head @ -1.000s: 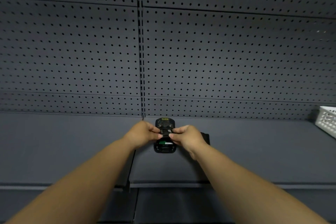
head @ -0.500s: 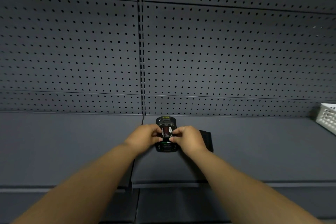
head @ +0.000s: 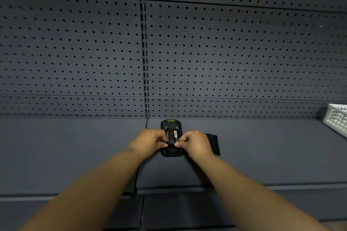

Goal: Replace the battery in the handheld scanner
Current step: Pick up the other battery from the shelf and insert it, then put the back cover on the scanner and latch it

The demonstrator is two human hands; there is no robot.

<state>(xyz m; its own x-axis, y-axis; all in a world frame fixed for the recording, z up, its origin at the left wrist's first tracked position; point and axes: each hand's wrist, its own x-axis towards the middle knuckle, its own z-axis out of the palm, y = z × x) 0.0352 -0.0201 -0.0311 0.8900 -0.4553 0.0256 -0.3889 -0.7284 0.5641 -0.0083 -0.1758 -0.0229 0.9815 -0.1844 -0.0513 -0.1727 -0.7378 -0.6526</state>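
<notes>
Both hands: left hand [head: 148, 141] and right hand [head: 195, 143] pinching battery [head: 171, 137] from either side.
Scanner [head: 171, 138]: face down on shelf [head: 75, 146].
Change: battery now flatter in bay, green gap gone; probably seating.
Cover [head: 213, 143]: beside, off.

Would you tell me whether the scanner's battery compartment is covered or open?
Open: the battery's label shows in the scanner's back, uncovered.

Both hands [head: 150, 141] [head: 195, 143] pinched together
</notes>
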